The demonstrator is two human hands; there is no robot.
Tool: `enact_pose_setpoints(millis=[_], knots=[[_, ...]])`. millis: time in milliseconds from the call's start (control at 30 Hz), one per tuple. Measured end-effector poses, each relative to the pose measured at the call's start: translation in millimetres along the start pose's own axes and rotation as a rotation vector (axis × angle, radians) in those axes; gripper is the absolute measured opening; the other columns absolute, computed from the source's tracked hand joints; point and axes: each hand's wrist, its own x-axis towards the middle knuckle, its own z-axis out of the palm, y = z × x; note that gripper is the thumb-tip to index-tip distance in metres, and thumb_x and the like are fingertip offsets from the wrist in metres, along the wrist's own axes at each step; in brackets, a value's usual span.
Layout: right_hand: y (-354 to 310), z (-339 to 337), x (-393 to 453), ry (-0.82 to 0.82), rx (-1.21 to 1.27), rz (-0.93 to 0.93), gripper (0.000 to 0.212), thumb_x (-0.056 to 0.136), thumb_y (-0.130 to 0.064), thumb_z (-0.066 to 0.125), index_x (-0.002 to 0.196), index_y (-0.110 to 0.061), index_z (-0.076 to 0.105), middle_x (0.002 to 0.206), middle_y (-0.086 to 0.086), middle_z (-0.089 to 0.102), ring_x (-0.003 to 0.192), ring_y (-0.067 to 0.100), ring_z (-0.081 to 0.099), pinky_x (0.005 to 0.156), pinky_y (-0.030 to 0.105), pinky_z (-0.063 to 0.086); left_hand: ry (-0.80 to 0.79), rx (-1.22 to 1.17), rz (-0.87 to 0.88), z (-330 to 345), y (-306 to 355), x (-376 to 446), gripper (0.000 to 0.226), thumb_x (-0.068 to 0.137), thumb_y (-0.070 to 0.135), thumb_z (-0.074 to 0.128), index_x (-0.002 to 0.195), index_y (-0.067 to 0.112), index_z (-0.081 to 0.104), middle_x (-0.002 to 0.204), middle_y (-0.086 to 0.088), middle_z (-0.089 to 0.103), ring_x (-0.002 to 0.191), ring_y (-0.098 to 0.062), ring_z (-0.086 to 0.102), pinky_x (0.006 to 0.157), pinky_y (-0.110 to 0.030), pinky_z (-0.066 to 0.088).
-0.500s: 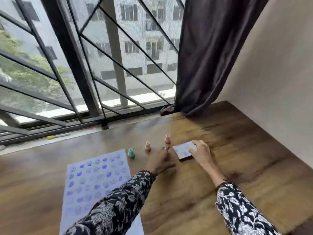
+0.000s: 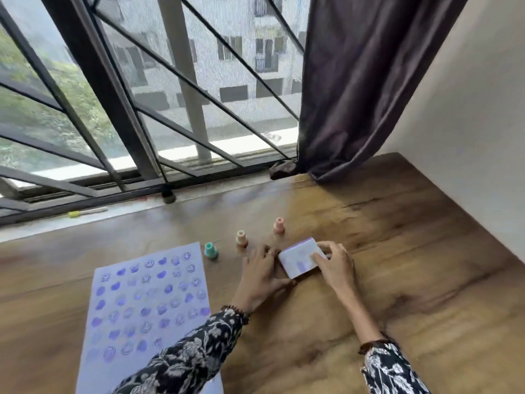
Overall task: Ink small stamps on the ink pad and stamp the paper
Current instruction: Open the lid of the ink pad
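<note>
A white ink pad box (image 2: 298, 260) with purple smears lies on the wooden table, held from both sides: my left hand (image 2: 262, 275) grips its left edge and my right hand (image 2: 333, 263) presses on its right end and lid. Three small stamps stand upright just behind it: teal (image 2: 211, 250), peach (image 2: 241, 239) and pink (image 2: 279, 225). To the left lies the white paper (image 2: 147, 311), covered with several rows of purple stamp prints; my left sleeve hides its lower right corner.
The wooden table (image 2: 383, 280) runs back to a window sill with black metal bars. A dark curtain (image 2: 355, 86) hangs at the back right, and a white wall borders the table's right side. A yellow-tipped pen (image 2: 85, 213) lies on the sill.
My left hand has moved right onto the ink pad box's left edge. My right hand has closed further over its right end. The box looks slightly lifted or tilted.
</note>
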Motion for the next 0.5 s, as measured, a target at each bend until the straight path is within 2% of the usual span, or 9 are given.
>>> enact_pose_setpoints(millis=[100,233,367,500], knots=[[3.6,5.9,-21.6,-0.037,0.04,0.005,0.023,0.076,-0.01,0.064,0.099,-0.01,0.064,0.099,0.009,0.06,0.092,0.027,0.06,0.078,0.03,0.044,0.033,0.01,-0.017,4.5,-11.1,-23.8,0.078,0.064,0.059,0.064,0.129,0.024,0.04,0.119,0.001,0.043,0.111,-0.017,0.037,0.085,-0.028,0.023],[2.7,20.4,-54.2,-0.072,0.055,0.026,0.026,0.076,-0.013,0.067,0.102,-0.012,0.062,0.099,0.003,0.055,0.1,0.025,0.056,0.08,0.028,0.041,0.039,0.007,-0.058,6.0,-22.5,-57.0,0.08,0.064,0.057,0.066,0.132,0.027,0.038,0.121,0.004,0.041,0.113,-0.014,0.034,0.076,-0.021,0.013],[-9.8,45.3,-83.7,-0.089,-0.057,0.024,0.053,0.068,-0.022,0.075,0.115,-0.009,0.055,0.113,0.012,0.053,0.111,0.029,0.045,0.092,0.034,0.035,0.089,-0.016,-0.102,-5.3,-34.1,-86.5,0.078,0.068,0.055,0.065,0.135,0.032,0.034,0.125,0.007,0.043,0.117,-0.012,0.035,0.079,-0.023,0.015],[-21.8,69.5,-107.9,-0.103,-0.237,-0.003,0.084,0.061,-0.04,0.077,0.13,-0.007,0.041,0.122,0.015,0.046,0.116,0.032,0.038,0.094,0.032,0.023,0.17,-0.161,-0.17,-12.6,-38.8,-112.0,0.086,0.067,0.051,0.07,0.139,0.031,0.026,0.115,0.015,0.047,0.104,-0.008,0.037,0.079,-0.023,0.015]])
